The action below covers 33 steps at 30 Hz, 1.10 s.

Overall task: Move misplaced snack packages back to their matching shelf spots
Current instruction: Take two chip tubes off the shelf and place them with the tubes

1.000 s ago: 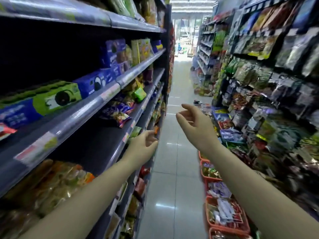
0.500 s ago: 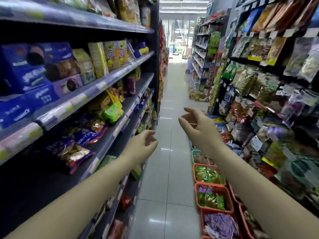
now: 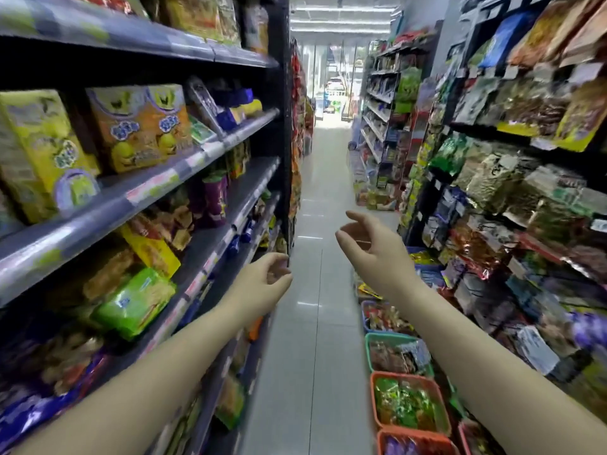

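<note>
Both my hands are out over the aisle floor (image 3: 315, 290), holding nothing: left grip (image 3: 262, 284) loosely curled, right grip (image 3: 371, 254) relaxed, fingers apart. The green snack package (image 3: 134, 302) lies on the left shelf (image 3: 203, 277), just left of my left forearm, untouched.

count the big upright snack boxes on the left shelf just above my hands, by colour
yellow box: 1
orange boxes: 2
total: 3
</note>
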Each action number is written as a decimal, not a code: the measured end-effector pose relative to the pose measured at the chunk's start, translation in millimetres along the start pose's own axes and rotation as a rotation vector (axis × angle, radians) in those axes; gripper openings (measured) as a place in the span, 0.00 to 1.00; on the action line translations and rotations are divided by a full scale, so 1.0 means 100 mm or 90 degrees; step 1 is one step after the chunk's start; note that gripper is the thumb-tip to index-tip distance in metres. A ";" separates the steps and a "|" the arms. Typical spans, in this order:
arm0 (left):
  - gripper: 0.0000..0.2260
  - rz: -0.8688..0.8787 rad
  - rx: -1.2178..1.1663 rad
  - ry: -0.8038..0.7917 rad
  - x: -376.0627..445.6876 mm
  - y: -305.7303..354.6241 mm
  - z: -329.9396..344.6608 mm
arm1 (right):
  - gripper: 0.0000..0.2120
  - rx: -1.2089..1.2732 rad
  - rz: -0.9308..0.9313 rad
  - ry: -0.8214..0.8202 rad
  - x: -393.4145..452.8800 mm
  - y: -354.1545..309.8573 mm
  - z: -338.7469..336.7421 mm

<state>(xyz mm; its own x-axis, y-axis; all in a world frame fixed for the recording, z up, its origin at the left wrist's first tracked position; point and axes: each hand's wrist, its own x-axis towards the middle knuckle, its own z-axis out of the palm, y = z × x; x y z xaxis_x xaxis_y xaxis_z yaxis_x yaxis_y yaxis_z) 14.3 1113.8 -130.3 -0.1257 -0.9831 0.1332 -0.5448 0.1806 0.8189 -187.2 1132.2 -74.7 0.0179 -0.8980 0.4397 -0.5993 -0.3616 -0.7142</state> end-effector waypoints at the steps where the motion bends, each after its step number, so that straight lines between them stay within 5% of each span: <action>1: 0.17 0.001 -0.003 -0.004 0.27 -0.03 -0.02 | 0.22 -0.002 0.000 0.005 0.26 0.06 0.02; 17: 0.18 0.051 0.013 -0.050 4.31 -0.38 0.26 | 0.22 -0.020 0.030 0.034 3.61 1.75 0.45; 25: 0.17 0.006 0.028 0.049 6.28 -0.31 0.19 | 0.21 0.008 -0.031 -0.014 5.78 2.49 0.63; 33: 0.18 -0.012 0.040 0.090 7.99 -0.77 0.05 | 0.21 0.063 -0.107 -0.087 7.58 3.07 1.55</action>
<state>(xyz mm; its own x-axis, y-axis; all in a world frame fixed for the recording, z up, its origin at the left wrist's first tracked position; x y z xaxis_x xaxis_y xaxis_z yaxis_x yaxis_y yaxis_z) -48.7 314.6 -89.5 0.0012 -0.9800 0.1991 -0.5969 0.1590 0.7864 -233.5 301.8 -45.7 0.2226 -0.8465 0.4836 -0.4971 -0.5252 -0.6907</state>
